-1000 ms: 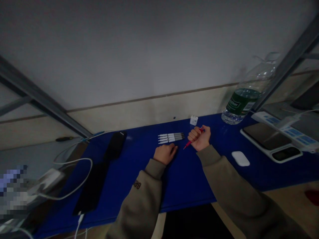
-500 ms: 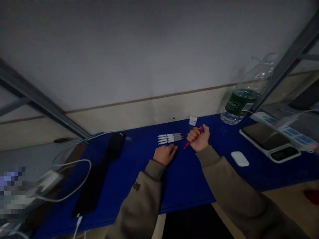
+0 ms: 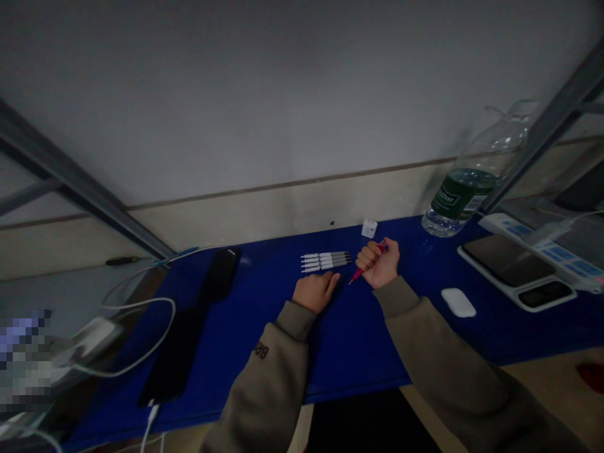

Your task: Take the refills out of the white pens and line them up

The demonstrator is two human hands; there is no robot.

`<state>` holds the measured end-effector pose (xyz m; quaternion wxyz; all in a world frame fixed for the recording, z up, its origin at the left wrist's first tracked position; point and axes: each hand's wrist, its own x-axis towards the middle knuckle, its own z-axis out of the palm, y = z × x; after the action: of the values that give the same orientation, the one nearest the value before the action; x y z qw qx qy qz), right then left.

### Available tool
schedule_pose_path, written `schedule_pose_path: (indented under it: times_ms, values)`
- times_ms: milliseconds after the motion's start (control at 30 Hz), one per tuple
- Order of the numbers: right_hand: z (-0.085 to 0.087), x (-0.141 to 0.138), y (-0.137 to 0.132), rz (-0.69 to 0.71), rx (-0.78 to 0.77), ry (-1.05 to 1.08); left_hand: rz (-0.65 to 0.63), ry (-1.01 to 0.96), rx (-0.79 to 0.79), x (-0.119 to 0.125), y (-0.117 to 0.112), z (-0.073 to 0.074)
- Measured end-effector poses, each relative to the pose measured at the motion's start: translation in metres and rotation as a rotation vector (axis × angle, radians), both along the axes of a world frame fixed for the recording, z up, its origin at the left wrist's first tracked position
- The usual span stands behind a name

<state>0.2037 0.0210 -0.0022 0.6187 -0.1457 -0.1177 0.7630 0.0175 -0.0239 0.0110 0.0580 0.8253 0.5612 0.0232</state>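
Right grip [image 3: 377, 264] is clamped into a tight fist around a slim red tool [image 3: 359, 274]. It's too thin to say if that's a pen or a precision screwdriver. The tip pokes out low toward the other hand, so it looks held ready rather than pressed on anything. The left grip [image 3: 315, 292] is loose, fingers together and palm-down on the blue worktop [image 3: 358, 358], holding nothing. My read is that it's just parked there to steady the arm.

Both hands sit right in front of four white pen-like sticks [image 3: 325, 262], laid side by side with their dark tips all pointing the same way, so they look lined up on purpose. Just behind those sticks and slightly right is a small white charger [image 3: 369, 228]. Farther right of them a big water bottle [image 3: 460, 195] stands by the wall, with a white mouse [image 3: 457, 302] on the near side. Well left of the sticks lies a long black pad [image 3: 218, 277], probably kept out of the way.
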Motion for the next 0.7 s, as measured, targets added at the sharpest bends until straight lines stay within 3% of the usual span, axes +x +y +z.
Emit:
schedule_pose_path:
  times_ms: [167, 300, 433, 567, 700]
  values:
    - [0.003, -0.001, -0.001, -0.013, -0.003, -0.027, 0.016, -0.050, -0.018, -0.001, 0.000, 0.002]
    - [0.003, 0.001, -0.001, -0.006, 0.031, -0.035, -0.043, -0.188, -0.023, 0.000, -0.002, 0.002]
    - [0.006, -0.006, -0.003, 0.043, 0.119, -0.020, -0.102, -0.413, -0.039, 0.005, -0.005, 0.000]
    - [0.013, -0.027, -0.007, 0.098, 0.176, -0.082, -0.095, -0.694, -0.180, 0.010, -0.006, -0.005]
    - [0.018, -0.036, -0.006, -0.026, 0.230, -0.239, 0.006, -0.969, -0.293, 0.010, -0.001, -0.010]
